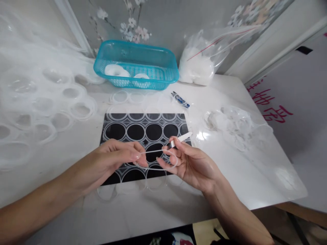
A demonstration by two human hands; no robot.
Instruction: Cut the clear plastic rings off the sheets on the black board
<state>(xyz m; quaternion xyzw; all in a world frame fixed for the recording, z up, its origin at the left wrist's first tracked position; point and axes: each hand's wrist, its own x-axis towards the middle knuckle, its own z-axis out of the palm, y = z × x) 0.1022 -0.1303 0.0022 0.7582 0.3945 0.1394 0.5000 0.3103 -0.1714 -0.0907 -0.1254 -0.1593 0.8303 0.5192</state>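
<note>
Between the thumb and fingers of my left hand [122,154] is the edge of a thin, translucent plastic ring [159,169]. The ring reaches across to my right hand [191,163], whose lower fingers lie at its far side. My right thumb and forefinger are closed on a small nail clipper [178,140] with a white lever pointing up and right; its dark head is partly hidden by the fingers. Both hands hover over a black mat [153,132]. On the mat lies a clear sheet of joined rings [135,140], stretching past its front and back edges.
A blue plastic basket [136,51] with white ring stacks stands at the back. Beside it is a zip bag [201,64] of white pieces. A blue clipper-like tool [180,99] lies nearby. Ring sheets [43,102] pile up left; clear scraps [235,126] lie right.
</note>
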